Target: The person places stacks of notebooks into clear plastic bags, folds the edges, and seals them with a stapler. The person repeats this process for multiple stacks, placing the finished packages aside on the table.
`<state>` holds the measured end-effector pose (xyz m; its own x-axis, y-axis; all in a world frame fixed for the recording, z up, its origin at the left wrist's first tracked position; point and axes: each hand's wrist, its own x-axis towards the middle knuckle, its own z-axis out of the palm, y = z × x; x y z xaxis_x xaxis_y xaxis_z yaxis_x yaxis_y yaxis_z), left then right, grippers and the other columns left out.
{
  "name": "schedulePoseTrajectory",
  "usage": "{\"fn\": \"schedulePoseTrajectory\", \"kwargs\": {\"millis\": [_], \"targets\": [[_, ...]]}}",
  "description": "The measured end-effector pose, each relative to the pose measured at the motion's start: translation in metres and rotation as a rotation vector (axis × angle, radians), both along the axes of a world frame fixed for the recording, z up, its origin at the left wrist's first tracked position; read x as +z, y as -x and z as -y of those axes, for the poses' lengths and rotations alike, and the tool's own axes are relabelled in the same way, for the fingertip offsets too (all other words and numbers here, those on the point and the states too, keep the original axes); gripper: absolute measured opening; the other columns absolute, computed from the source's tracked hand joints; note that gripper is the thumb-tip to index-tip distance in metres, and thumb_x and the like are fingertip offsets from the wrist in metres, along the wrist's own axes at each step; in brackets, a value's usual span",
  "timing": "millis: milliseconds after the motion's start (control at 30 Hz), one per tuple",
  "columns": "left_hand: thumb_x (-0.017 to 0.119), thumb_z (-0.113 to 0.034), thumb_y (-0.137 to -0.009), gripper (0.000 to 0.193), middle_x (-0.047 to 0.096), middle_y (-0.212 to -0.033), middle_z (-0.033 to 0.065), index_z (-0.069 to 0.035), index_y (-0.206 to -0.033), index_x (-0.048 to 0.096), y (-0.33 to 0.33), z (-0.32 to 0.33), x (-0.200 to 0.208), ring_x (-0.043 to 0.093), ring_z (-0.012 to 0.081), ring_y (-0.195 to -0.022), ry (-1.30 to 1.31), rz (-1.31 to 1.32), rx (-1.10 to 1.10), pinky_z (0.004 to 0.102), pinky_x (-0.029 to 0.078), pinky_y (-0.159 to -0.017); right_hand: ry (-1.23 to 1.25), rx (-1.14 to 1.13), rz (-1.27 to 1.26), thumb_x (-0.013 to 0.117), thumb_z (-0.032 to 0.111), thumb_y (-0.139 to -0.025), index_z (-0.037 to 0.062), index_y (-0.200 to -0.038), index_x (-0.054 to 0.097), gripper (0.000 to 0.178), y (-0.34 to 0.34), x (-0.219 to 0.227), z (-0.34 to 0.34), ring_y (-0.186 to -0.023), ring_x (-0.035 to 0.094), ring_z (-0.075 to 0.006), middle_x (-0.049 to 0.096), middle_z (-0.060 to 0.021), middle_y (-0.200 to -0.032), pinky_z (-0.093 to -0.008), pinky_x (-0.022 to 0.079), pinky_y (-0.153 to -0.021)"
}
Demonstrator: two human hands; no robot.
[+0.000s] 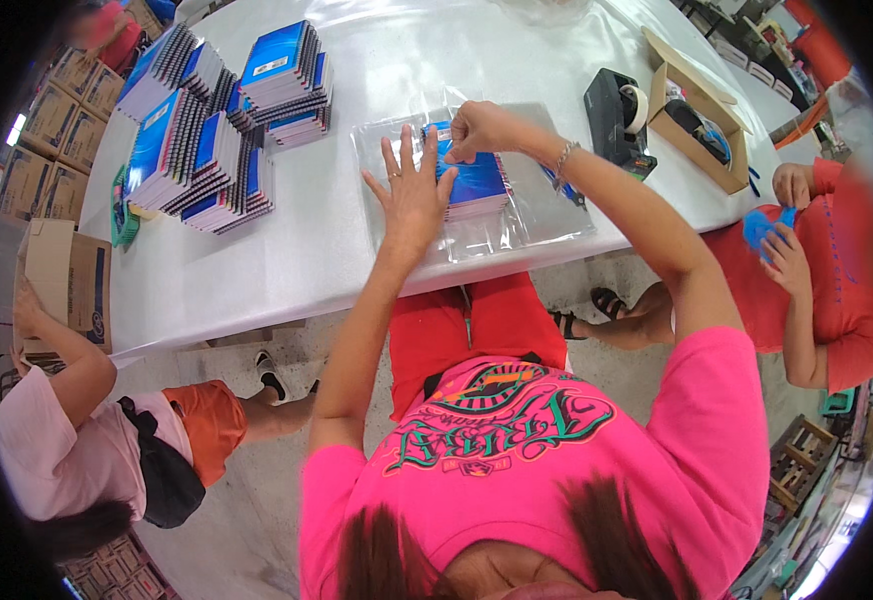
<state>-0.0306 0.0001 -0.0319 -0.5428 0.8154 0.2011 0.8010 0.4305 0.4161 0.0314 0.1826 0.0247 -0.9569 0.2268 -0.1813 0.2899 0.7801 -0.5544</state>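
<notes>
A small stack of blue spiral notebooks (482, 185) lies on a sheet of clear plastic wrap (537, 215) on the white table (287, 255). My left hand (412, 190) is spread flat, fingers apart, pressing on the stack's left side and the plastic. My right hand (477, 130) pinches the far edge of the stack or the plastic there; I cannot tell which.
Tall piles of blue spiral notebooks (212, 125) fill the far left of the table. A black tape dispenser (617, 115) and an open cardboard box (702, 120) stand at the right. One person sits at the left (87, 440), another in red at the right (827, 260).
</notes>
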Motion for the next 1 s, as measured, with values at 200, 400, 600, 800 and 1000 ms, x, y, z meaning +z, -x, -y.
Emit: {"fn": "schedulePoseTrajectory", "kwargs": {"millis": [200, 400, 600, 800, 1000], "targets": [[0.032, -0.041, -0.102, 0.058, 0.017, -0.158, 0.0182, -0.012, -0.151, 0.024, -0.013, 0.002, -0.035, 0.01, 0.0442, -0.145, -0.041, 0.229, 0.027, 0.0755, 0.007, -0.105, -0.074, -0.049, 0.201, 0.081, 0.033, -0.07, 0.0017, -0.072, 0.069, 0.034, 0.009, 0.019, 0.009, -0.063, 0.066, -0.0183, 0.069, -0.0088, -0.066, -0.0343, 0.051, -0.057], [0.024, -0.052, -0.1, 0.07, 0.017, -0.156, 0.0269, -0.001, -0.149, 0.025, 0.022, -0.002, -0.063, 0.008, 0.0441, -0.146, 0.197, 0.202, -0.089, 0.0722, 0.002, -0.107, -0.464, -0.273, -0.094, 0.081, 0.057, -0.066, -0.0011, -0.094, 0.064, 0.066, -0.019, 0.001, 0.03, -0.082, 0.069, -0.0313, 0.069, -0.0138, -0.078, -0.0422, 0.053, -0.073], [0.032, -0.056, -0.096, 0.078, 0.018, -0.155, 0.0289, 0.003, -0.147, 0.028, 0.024, -0.012, -0.021, 0.009, 0.0417, -0.146, 0.124, 0.459, -0.011, 0.0651, 0.005, -0.112, -0.218, -0.546, -0.476, 0.072, 0.07, -0.069, -0.0111, -0.108, 0.053, 0.092, -0.045, -0.049, 0.015, -0.095, 0.064, -0.0383, 0.063, -0.0268, -0.098, -0.0444, 0.05, -0.082], [0.052, -0.045, -0.092, 0.078, 0.034, -0.145, 0.0261, 0.007, -0.143, 0.026, 0.01, -0.034, -0.016, 0.029, 0.0327, -0.14, -0.317, 0.826, 0.007, 0.0495, 0.02, -0.114, 0.459, -0.547, -0.6, 0.068, 0.046, -0.086, -0.0082, -0.121, 0.045, 0.068, -0.041, -0.08, 0.026, -0.109, 0.057, -0.0342, 0.056, -0.0285, -0.117, -0.0416, 0.048, -0.09], [0.055, -0.017, -0.095, 0.067, 0.028, -0.145, 0.0186, -0.008, -0.146, 0.012, -0.048, 0.005, 0.038, 0.037, 0.0261, -0.131, -0.945, 0.789, -0.288, 0.0369, 0.032, -0.109, 0.584, -0.371, -0.899, 0.07, 0.011, -0.087, 0.0091, -0.137, 0.027, 0.066, -0.091, -0.006, 0.074, -0.125, 0.042, -0.0262, 0.038, -0.0165, -0.135, -0.0416, 0.044, -0.098]]}}
